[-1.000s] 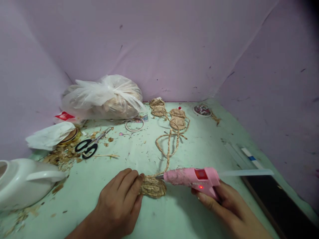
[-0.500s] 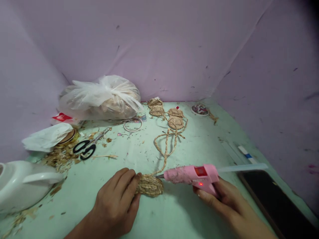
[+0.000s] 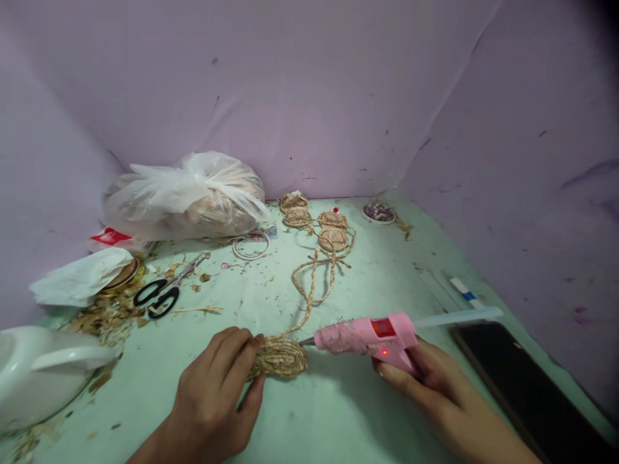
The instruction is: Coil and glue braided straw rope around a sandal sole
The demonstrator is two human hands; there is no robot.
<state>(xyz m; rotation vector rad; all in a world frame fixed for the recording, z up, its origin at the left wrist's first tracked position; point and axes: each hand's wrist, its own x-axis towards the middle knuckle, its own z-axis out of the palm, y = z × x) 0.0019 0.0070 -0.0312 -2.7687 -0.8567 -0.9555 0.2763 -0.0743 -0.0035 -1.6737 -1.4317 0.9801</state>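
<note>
The green table (image 3: 387, 283) and the tied plastic bag (image 3: 188, 196) at its rear appear farther left in the view than one second ago. The left hand (image 3: 215, 386) maintains its grip, fingers and thumb pinching the left end of the braided coil (image 3: 283, 359), located at front centre. The right hand (image 3: 430, 386) remains wrapped around the handle of the pink glue gun (image 3: 360, 335). Relative to the coil, the metal nozzle (image 3: 307, 341) is displaced slightly rightward, toward its upper right end; contact cannot be determined.
</note>
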